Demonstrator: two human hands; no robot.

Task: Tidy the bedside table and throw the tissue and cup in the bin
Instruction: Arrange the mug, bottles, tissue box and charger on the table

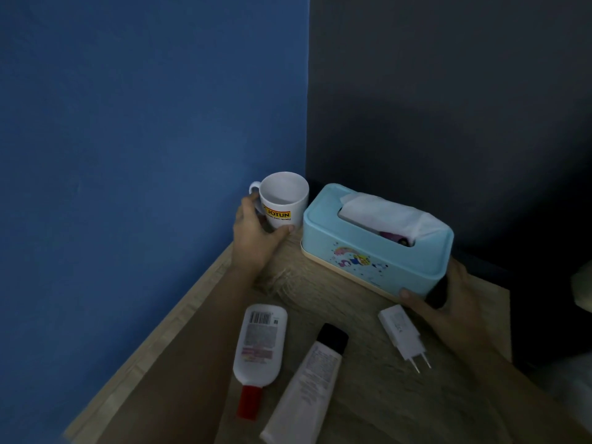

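A white mug [284, 200] with a yellow logo stands upright in the far corner of the wooden bedside table [320, 283]. My left hand [256, 232] wraps around its lower side, thumb near the base and fingers by the handle. Just right of the mug sits a light blue tissue box [368, 251] with a white tissue [384, 213] poking out of the top slot. My right hand [448, 302] grips the box's near right corner, thumb on its front edge.
A white bottle with a red cap [261, 344], a white tube with a black cap [307, 386] and a white plug charger [403, 336] lie on the near part of the table. A blue wall runs along the left, a dark wall behind.
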